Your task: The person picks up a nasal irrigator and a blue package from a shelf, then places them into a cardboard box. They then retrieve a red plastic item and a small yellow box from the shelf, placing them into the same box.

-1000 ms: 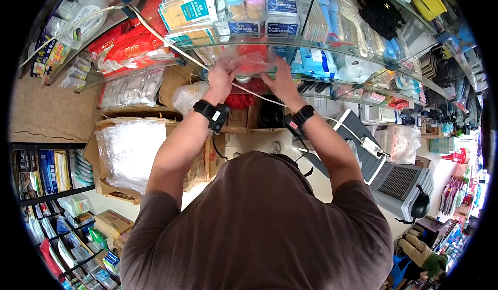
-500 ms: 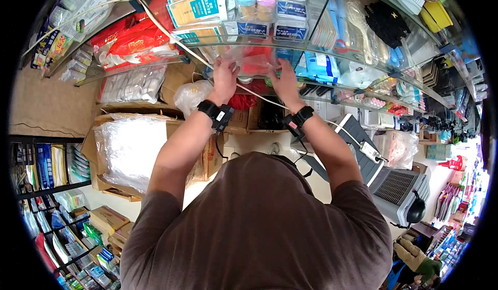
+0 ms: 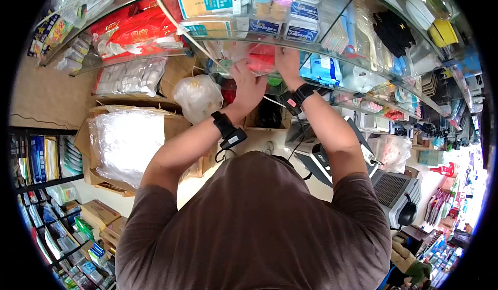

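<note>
A clear plastic bag with a red patch showing through it lies between my hands, at the front of the glass shelving. My left hand is at its lower left, with bent fingers against the plastic and the thumb raised on the right. My right hand grips its right side, and those fingertips are partly hidden behind the bag and the shelf edge. Each wrist wears a black strap with a small device. Just below the bag, a round green-lidded item shows beside my left hand.
Glass shelves hold teal-labelled packets, pink and blue-lidded tubs and red packages. A white cable crosses the shelf front. A knotted plastic bag and an open carton stand lower left; a grey appliance stands right.
My left hand has moved right and down, closer to my right hand. The clear bag, stretched between the hands before, now shows more red. The view has shifted slightly.
</note>
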A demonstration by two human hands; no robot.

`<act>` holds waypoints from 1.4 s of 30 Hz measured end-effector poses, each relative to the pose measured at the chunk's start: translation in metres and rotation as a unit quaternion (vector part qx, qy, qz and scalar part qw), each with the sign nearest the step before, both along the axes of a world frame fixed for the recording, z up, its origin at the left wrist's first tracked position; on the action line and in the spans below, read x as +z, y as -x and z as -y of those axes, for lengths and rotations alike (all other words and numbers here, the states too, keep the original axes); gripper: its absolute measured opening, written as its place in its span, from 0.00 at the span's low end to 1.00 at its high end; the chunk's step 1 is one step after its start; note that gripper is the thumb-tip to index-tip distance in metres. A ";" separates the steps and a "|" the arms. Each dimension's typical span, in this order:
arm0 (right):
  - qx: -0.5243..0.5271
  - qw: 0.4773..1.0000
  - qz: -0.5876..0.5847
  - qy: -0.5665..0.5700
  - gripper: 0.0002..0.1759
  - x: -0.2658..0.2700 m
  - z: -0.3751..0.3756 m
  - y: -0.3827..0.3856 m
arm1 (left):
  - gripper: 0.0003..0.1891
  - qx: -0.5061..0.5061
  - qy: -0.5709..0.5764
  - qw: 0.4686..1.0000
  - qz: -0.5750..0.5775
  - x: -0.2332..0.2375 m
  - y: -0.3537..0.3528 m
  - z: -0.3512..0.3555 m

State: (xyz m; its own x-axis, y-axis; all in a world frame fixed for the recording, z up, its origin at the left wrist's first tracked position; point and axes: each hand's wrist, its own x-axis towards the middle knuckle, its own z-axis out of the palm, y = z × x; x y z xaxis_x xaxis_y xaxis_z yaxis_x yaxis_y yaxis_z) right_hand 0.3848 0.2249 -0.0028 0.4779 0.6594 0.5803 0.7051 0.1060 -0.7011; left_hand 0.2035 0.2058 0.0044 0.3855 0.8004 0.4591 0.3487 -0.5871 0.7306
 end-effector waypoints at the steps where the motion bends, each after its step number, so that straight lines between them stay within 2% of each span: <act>1: 0.014 1.000 -0.004 -0.008 0.12 0.000 0.000 0.002 | 0.29 -0.003 -0.009 0.999 0.033 0.010 0.001 0.004; 4: 0.010 0.998 -0.051 0.019 0.13 0.009 0.007 0.005 | 0.24 -0.131 0.138 0.982 0.013 0.013 0.007 -0.016; 7: 0.026 0.990 -0.105 0.091 0.13 0.010 0.019 0.002 | 0.21 -0.159 -0.056 0.980 -0.104 -0.001 0.004 -0.042; 8: 0.035 0.985 -0.125 0.115 0.14 0.008 0.020 0.002 | 0.22 -0.159 -0.074 0.978 -0.116 -0.007 0.002 -0.052; 11: 0.069 0.997 -0.026 -0.014 0.18 0.016 0.034 0.013 | 0.23 -0.150 -0.102 0.975 -0.128 -0.013 -0.004 -0.074; 14: 0.050 0.995 0.082 0.017 0.26 0.024 0.074 0.035 | 0.23 -0.144 -0.077 0.983 -0.088 0.001 -0.011 -0.078; 15: 0.074 0.992 0.090 0.047 0.32 0.025 0.084 0.037 | 0.23 -0.153 -0.070 0.983 -0.072 0.005 -0.012 -0.079; 19: 0.096 0.962 0.241 0.081 0.38 0.021 0.101 0.038 | 0.22 -0.178 -0.052 0.982 -0.046 0.004 -0.022 -0.086; 25: 0.139 0.948 0.265 0.112 0.40 0.021 0.077 0.028 | 0.20 -0.233 0.060 0.968 -0.067 0.002 -0.033 -0.105; 28: 0.154 0.959 0.207 0.115 0.41 0.012 0.058 0.024 | 0.19 -0.198 0.031 0.980 -0.016 -0.003 -0.035 -0.109; 31: 0.155 0.970 0.143 0.121 0.41 0.012 0.039 0.021 | 0.19 -0.181 0.078 0.980 -0.003 0.005 -0.033 -0.107; 34: 0.165 0.970 0.101 0.148 0.39 0.008 0.024 0.015 | 0.19 -0.162 0.063 0.985 -0.013 0.000 -0.035 -0.113; 37: 0.152 0.964 0.074 0.205 0.37 0.001 0.015 0.009 | 0.17 -0.109 0.110 0.974 -0.164 0.013 -0.030 -0.108; 39: 0.151 0.963 0.082 0.209 0.34 -0.002 0.013 0.004 | 0.16 -0.160 -0.053 0.945 -0.280 -0.029 -0.039 -0.133; 40: 0.151 0.962 0.086 0.210 0.32 -0.005 0.011 0.002 | 0.16 -0.183 -0.134 0.915 -0.334 -0.035 -0.040 -0.139; 42: 0.143 0.966 0.081 0.197 0.29 -0.013 0.007 -0.003 | 0.16 -0.171 -0.052 0.958 -0.224 -0.040 -0.039 -0.137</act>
